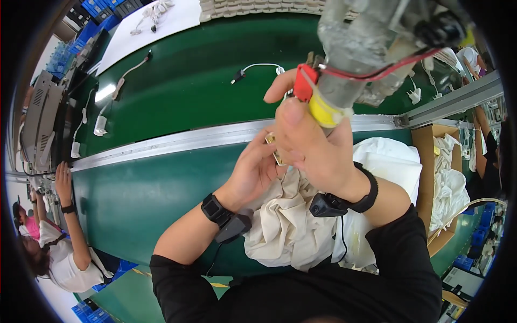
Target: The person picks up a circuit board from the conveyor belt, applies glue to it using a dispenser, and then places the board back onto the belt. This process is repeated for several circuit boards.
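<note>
Grey tubular fixture [339,43] wrapped in cloudy clear plastic hangs from the upper right, above the boundary between two green surfaces. The far green surface [199,81] and the near green bench top [134,188] are split by a silvery metal rail [215,137]. At the right stands a brown cardboard carton [426,167] of pale cloth; a heap of soft beige cloth [291,226] lies before the person, just beside a white plastic bag [396,156]. At the far left a co-worker in a white top [70,264] rests one hand at the bench edge.

The right hand [318,142] is raised beside the fixture's yellow lower end [326,110], fingers bent, one reaching to a red block [306,82]; whether they grip firmly cannot be told. The left hand [256,167] has thumb and fingertips pinched on a small gold-coloured piece [270,139], directly below and left of the fixture's end and partly hidden by fingers.

The fixture looks rigid and fairly heavy, best held around its lower end, clear of the thin red wires [377,76]. The piece seems light, stiff and easily dropped; its edges suit a fingertip pinch.
</note>
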Demonstrator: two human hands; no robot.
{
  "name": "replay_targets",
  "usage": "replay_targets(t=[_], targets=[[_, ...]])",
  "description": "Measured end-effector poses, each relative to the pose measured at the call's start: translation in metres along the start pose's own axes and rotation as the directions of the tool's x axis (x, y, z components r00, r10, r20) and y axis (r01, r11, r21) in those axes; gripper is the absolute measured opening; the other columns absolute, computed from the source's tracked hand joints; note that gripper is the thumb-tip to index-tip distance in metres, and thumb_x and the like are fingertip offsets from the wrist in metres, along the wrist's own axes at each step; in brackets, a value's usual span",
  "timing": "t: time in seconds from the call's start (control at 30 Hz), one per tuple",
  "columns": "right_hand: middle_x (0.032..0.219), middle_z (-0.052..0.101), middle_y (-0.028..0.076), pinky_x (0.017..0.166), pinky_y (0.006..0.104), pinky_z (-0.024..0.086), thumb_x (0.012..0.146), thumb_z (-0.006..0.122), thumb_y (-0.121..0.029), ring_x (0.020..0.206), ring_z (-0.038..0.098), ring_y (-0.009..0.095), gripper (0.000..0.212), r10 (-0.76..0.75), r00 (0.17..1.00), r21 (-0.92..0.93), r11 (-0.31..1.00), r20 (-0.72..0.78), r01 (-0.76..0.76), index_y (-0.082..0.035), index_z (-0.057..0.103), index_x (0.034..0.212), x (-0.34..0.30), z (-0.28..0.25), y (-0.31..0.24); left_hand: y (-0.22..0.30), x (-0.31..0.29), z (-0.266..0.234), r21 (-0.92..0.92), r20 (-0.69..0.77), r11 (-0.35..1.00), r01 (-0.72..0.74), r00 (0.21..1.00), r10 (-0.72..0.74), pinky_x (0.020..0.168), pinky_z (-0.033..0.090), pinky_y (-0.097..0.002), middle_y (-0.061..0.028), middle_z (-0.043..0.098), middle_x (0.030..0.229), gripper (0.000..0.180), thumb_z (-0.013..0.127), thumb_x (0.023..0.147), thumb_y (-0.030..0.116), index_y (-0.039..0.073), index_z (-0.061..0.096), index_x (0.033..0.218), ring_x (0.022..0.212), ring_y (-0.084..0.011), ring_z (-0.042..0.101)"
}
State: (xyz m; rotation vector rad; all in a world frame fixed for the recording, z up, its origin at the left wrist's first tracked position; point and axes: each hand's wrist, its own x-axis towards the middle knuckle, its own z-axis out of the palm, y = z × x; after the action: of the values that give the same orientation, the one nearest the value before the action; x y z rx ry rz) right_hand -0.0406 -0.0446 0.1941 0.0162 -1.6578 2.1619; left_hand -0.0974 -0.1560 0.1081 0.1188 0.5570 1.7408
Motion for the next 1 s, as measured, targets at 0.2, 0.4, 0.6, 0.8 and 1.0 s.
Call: replay_targets(t=[0.2, 0.4, 0.6, 0.8, 1.0], targets=[[0.053, 0.038, -0.005, 0.040, 0.0190, 0.024, 0.092, 0.052, -0.030, 0.043, 0.031, 0.002, 0.030, 0.064, 0.997, 0.072, 0.995, 0.045, -0.067, -0.003, 0.044, 0.103, -0.005, 0.005, -0.008, 0.064, 0.068, -0.013, 0.433, 0.172, 0.859, -0.273, 0.961, 0.219, 0.086, 0.045, -0.0324, -0.0127, 0.049, 0.117, 0.036, 0.044, 0.091, 0.019, 0.002, 0.040, 0.122, 0.106, -0.0234, 0.053], [0.062, 0.043, -0.004, 0.047, 0.0192, 0.029, 0.090, 0.055, -0.024, 0.052, 0.036, 0.003, 0.023, 0.090, 0.996, 0.112, 0.989, 0.015, -0.091, -0.003, 0.049, 0.097, -0.005, 0.008, -0.011, 0.104, 0.105, 0.039, 0.901, 0.403, -0.319, -0.295, 0.841, 0.361, 0.085, 0.044, -0.0368, -0.0188, 0.052, 0.106, 0.040, 0.053, 0.083, 0.022, -0.002, 0.046, 0.115, 0.101, -0.0315, 0.052], [0.075, 0.051, -0.004, 0.058, 0.0193, 0.037, 0.090, 0.058, -0.015, 0.066, 0.043, 0.003, 0.011, 0.125, 0.992, 0.199, 0.972, 0.014, -0.125, -0.004, 0.055, 0.091, -0.007, 0.009, -0.016, 0.101, 0.086, 0.051, 0.945, -0.076, -0.317, 0.086, 0.996, 0.042, 0.087, 0.043, -0.0391, -0.0236, 0.054, 0.103, 0.046, 0.059, 0.079, 0.026, -0.006, 0.049, 0.111, 0.100, -0.0359, 0.051], [0.057, 0.039, -0.006, 0.041, 0.0188, 0.024, 0.091, 0.053, -0.024, 0.045, 0.030, 0.001, 0.025, 0.101, 0.992, 0.107, 0.988, 0.081, -0.110, -0.003, 0.044, 0.102, -0.004, 0.005, -0.010, 0.178, 0.032, -0.073, 0.727, 0.405, -0.660, 0.190, 0.657, 0.635, 0.091, 0.041, -0.0402, -0.0230, 0.057, 0.109, 0.045, 0.057, 0.083, 0.029, -0.004, 0.052, 0.113, 0.105, -0.0348, 0.053], [0.056, 0.040, -0.006, 0.041, 0.0184, 0.023, 0.091, 0.053, -0.025, 0.045, 0.030, 0.001, 0.027, 0.113, 0.991, 0.100, 0.988, 0.066, -0.119, -0.002, 0.043, 0.101, -0.007, 0.004, -0.007, 0.263, -0.083, -0.145, 0.360, 0.160, -0.402, 0.842, 0.368, 0.916, 0.086, 0.044, -0.0436, -0.0209, 0.057, 0.108, 0.046, 0.057, 0.079, 0.030, 0.001, 0.050, 0.115, 0.104, -0.0364, 0.053]])
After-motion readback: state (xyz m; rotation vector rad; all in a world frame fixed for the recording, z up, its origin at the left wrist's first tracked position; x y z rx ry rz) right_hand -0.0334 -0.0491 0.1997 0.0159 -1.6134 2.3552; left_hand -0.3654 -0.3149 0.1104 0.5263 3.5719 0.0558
